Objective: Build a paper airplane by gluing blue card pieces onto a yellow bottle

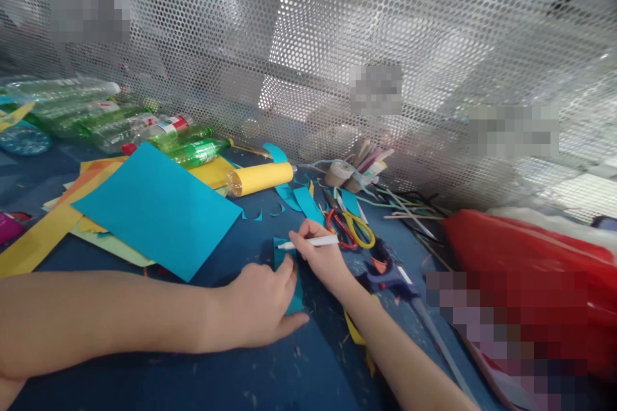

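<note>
A white marker (322,241) is gripped in my right hand (322,262), its tip at the upper end of a narrow blue paper strip (296,300). My left hand (260,302) lies over the strip with fingers apart, the index fingertip pressing it to the table and the thumb stretched out below. Part of the strip is hidden under this hand. Beyond my right hand are scissors with red handles (340,231) and scissors with yellow handles (361,231). A large blue sheet (159,209) rests on other coloured papers to the left.
A bottle wrapped in yellow paper (263,178) lies ahead, with green and clear plastic bottles (202,151) at the back left. A dark blue glue gun (393,277) is on the right, near a red bag (506,250). A perforated metal screen (318,32) stands behind.
</note>
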The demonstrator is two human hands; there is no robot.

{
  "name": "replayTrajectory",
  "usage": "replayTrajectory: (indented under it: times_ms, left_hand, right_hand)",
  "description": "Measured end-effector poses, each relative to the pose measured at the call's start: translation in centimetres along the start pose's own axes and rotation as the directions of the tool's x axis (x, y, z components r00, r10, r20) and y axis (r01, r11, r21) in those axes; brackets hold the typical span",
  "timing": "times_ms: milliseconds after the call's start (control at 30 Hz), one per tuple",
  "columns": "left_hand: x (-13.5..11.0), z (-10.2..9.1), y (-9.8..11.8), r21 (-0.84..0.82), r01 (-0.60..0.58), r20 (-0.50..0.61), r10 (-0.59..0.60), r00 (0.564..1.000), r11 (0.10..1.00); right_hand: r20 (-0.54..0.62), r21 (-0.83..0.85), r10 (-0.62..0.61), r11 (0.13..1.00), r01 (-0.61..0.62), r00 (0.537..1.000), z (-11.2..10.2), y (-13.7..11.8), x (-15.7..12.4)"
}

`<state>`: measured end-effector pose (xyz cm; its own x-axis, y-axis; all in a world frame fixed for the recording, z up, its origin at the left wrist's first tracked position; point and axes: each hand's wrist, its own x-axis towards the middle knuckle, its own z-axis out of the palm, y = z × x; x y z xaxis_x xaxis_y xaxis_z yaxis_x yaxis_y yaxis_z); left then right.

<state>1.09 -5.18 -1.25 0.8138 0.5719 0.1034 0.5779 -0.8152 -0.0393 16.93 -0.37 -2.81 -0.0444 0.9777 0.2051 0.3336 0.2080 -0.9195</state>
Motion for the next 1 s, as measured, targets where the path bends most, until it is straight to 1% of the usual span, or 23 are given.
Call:
replayTrajectory:
  times_ms: [167,300,433,733,1000]
  left_hand:
    - [0.01,-0.04,0.05,0.014,-0.001,-0.007,0.002,1.0,1.0]
    - [0.03,-0.11,0.05,0.023,-0.009,0.009,0.009,1.0,1.0]
    - [0.03,-0.04,0.04,0.019,-0.003,0.02,0.003,1.0,1.0]
    - [0.0,0.13,0.04,0.028,-0.018,0.016,0.017,1.0,0.999]
    - [-0.04,-0.03,0.06,0.05,-0.012,0.013,0.011,1.0,0.999]
  right_hand:
    - [0.006,-0.021,0.006,1.0,-0.006,1.0,0.01,-0.02,0.03]
    - [-0.008,-0.049,0.016,0.999,-0.016,1.0,0.14,-0.05,0.06]
    - [-0.051,-0.076,0.017,0.997,-0.021,0.999,0.24,-0.01,0.11]
    - [-0.158,-0.168,-0.033,0.986,0.006,0.987,0.0,-0.16,0.25]
    - [-0.213,-0.199,-0.044,0.98,0.001,0.976,-0.12,-0.22,0.17]
